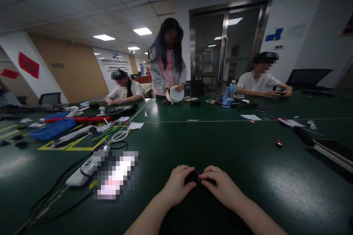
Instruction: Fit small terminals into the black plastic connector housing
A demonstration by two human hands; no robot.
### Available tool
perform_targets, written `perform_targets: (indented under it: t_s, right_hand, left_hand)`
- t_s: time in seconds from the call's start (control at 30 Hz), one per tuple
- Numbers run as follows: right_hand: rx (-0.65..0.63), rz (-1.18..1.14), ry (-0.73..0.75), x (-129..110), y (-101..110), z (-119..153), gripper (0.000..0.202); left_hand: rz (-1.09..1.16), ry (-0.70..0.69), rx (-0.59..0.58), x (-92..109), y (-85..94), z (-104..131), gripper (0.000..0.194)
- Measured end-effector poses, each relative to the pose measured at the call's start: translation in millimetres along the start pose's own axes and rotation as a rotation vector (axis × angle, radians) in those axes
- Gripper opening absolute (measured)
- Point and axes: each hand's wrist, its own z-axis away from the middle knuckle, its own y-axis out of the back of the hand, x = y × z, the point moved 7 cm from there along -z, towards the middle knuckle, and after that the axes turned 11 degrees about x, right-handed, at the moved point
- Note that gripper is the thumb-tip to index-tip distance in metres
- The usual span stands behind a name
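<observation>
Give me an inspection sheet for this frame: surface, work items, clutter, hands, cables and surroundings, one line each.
Surface: dark green table, glossy, with seams.
Work items: a small dark object; too dark to identify.
Clutter: blue tray, bottle, blurred-out item and white power strip, all away from the hands.
Hands: left hand and right hand both have fingertips on the dark object.
Cables: cords run near the power strip; white coil lies beyond it.
Surroundings: standing person holding a white round item; seated people on either side; glass doors behind.
</observation>
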Motion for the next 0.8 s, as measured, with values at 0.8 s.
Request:
perform_targets:
  t_s: [0.8]
  right_hand:
    - [-0.022,-0.010,-0.051,12,-5,2,0.025]
  left_hand:
    - [-0.001,-0.012,0.020,-4,-1.5,1,0.055]
